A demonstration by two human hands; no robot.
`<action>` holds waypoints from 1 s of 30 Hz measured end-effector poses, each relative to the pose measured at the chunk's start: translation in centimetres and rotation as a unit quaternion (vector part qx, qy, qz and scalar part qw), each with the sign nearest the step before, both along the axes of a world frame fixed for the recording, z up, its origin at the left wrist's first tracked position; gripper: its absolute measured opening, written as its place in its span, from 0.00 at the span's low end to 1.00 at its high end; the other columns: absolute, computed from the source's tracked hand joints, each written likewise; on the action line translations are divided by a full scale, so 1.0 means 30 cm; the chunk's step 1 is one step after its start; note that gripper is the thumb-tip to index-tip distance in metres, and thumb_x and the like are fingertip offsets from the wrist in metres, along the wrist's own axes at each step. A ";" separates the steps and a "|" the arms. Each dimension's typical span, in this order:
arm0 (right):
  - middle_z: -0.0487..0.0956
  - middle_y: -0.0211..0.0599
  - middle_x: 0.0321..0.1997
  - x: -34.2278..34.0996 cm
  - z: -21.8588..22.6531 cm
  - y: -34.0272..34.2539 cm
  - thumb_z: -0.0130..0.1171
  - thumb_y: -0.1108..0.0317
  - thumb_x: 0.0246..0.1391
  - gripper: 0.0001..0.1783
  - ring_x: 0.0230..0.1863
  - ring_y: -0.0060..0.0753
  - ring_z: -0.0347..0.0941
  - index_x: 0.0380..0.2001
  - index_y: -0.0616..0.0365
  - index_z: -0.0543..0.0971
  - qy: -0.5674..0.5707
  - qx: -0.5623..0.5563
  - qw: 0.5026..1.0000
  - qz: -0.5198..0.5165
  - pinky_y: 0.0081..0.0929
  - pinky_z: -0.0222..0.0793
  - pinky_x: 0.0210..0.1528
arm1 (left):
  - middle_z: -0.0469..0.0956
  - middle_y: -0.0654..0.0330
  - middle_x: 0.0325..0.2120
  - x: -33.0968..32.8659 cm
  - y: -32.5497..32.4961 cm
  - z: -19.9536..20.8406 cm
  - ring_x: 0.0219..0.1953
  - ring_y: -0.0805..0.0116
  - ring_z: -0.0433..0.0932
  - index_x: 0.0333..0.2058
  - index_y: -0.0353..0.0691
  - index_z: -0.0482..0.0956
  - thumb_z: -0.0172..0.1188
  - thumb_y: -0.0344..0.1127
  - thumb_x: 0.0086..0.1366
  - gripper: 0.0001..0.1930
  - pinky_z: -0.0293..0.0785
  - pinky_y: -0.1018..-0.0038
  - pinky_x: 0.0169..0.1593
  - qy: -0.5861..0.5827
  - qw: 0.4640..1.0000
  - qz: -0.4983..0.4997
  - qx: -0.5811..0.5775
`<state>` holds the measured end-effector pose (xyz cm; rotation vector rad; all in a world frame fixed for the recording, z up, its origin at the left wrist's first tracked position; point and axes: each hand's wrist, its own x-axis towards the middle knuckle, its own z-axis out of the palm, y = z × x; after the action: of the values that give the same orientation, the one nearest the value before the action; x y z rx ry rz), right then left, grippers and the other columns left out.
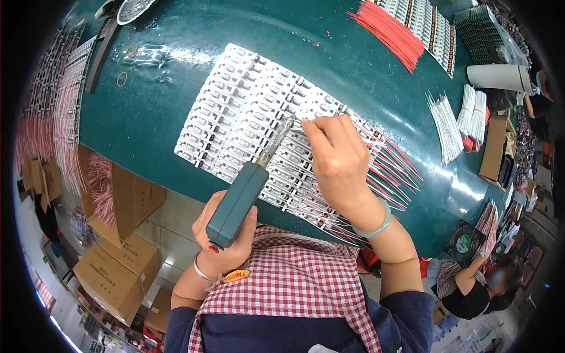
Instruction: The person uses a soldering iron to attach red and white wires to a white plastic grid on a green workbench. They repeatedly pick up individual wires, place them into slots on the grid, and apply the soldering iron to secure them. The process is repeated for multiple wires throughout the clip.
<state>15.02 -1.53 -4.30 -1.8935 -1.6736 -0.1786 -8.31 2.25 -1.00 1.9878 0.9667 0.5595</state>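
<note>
My left hand (226, 235) is wrapped round a boxy, dark green hand tool (238, 203) with a slim metal shaft. The shaft slants up and right across rows of small white plastic holders (247, 109) with metal clips, laid in a sheet on the table. By the tip, the thumb and forefinger of my right hand (338, 156) are pinched together; whatever is between them is too small to make out. Thin red and white wires (391, 170) fan out from the right-hand rows, partly hidden beneath my right hand and wrist.
The green table (170, 88) carries red wires (388, 32) and more holder rows (432, 35) at the far right. White wire bundles (444, 126) and a small black fan (465, 242) lie right. Cartons (118, 273) stand at lower left; another person (477, 288) sits at lower right.
</note>
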 end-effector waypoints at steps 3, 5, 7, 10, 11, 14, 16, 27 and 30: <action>0.76 0.38 0.34 -0.008 0.004 -0.002 0.61 0.77 0.40 0.15 0.35 0.37 0.73 0.36 0.68 0.82 -0.002 -0.004 1.000 0.001 0.30 0.71 0.34 | 0.81 0.51 0.33 0.010 -0.001 0.012 0.29 0.61 0.81 0.36 0.29 0.82 0.68 0.19 0.54 0.10 0.77 0.73 0.33 -0.001 1.000 0.000 0.018; 0.76 0.38 0.34 -0.007 0.008 0.000 0.61 0.77 0.39 0.15 0.36 0.37 0.73 0.35 0.68 0.82 -0.004 -0.006 1.000 0.003 0.31 0.71 0.35 | 0.80 0.52 0.31 0.019 0.000 0.020 0.28 0.61 0.81 0.35 0.29 0.82 0.67 0.18 0.53 0.09 0.77 0.73 0.33 0.000 0.999 -0.002 0.040; 0.77 0.38 0.33 -0.011 0.014 0.003 0.61 0.81 0.38 0.16 0.34 0.38 0.74 0.36 0.66 0.82 0.006 -0.003 1.000 -0.005 0.32 0.72 0.33 | 0.79 0.52 0.30 0.022 0.003 0.022 0.28 0.61 0.80 0.34 0.30 0.81 0.67 0.18 0.53 0.09 0.76 0.73 0.32 -0.003 0.999 -0.004 0.043; 0.78 0.38 0.33 -0.012 0.014 0.005 0.61 0.83 0.37 0.17 0.34 0.38 0.74 0.36 0.65 0.82 0.010 0.000 1.000 -0.009 0.33 0.72 0.32 | 0.79 0.52 0.30 0.016 0.002 0.019 0.28 0.61 0.80 0.34 0.30 0.82 0.67 0.19 0.53 0.08 0.76 0.74 0.31 -0.001 1.000 0.000 0.031; 0.78 0.38 0.33 -0.011 0.013 0.005 0.61 0.82 0.38 0.17 0.34 0.38 0.74 0.36 0.65 0.82 0.010 0.000 1.000 -0.009 0.33 0.72 0.32 | 0.80 0.52 0.30 0.010 0.000 0.015 0.28 0.60 0.80 0.34 0.30 0.82 0.68 0.19 0.53 0.08 0.76 0.74 0.31 0.001 1.000 0.003 0.024; 0.78 0.37 0.33 -0.010 0.015 0.005 0.61 0.83 0.38 0.16 0.34 0.38 0.74 0.36 0.65 0.82 0.009 0.000 1.000 -0.008 0.33 0.72 0.32 | 0.80 0.52 0.31 -0.033 -0.024 -0.018 0.28 0.61 0.81 0.35 0.29 0.82 0.68 0.20 0.54 0.09 0.77 0.73 0.31 -0.012 0.999 0.032 -0.013; 0.78 0.37 0.33 -0.011 0.015 0.004 0.61 0.83 0.38 0.16 0.34 0.38 0.74 0.36 0.65 0.82 0.009 -0.002 1.000 -0.010 0.33 0.72 0.32 | 0.81 0.50 0.32 -0.040 -0.024 -0.008 0.29 0.61 0.81 0.37 0.29 0.82 0.68 0.21 0.54 0.10 0.77 0.73 0.33 -0.011 0.998 0.038 -0.039; 0.76 0.38 0.34 -0.007 0.023 0.003 0.61 0.79 0.39 0.15 0.35 0.38 0.73 0.36 0.67 0.82 0.014 0.012 1.000 -0.008 0.31 0.72 0.34 | 0.83 0.48 0.33 -0.013 -0.004 0.003 0.31 0.58 0.83 0.39 0.27 0.83 0.68 0.21 0.55 0.12 0.79 0.71 0.37 -0.035 0.999 0.039 -0.001; 0.78 0.38 0.33 0.008 0.024 0.014 0.63 0.84 0.38 0.16 0.33 0.39 0.74 0.36 0.65 0.82 0.010 0.027 0.999 -0.024 0.32 0.72 0.33 | 0.83 0.48 0.33 -0.005 -0.002 0.004 0.32 0.58 0.83 0.39 0.27 0.83 0.68 0.21 0.55 0.11 0.79 0.71 0.37 -0.031 0.999 0.040 -0.011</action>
<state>15.25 -1.10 -3.58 -1.8911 -1.5948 -0.2203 -8.45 2.20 -0.87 1.9080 1.0128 0.6488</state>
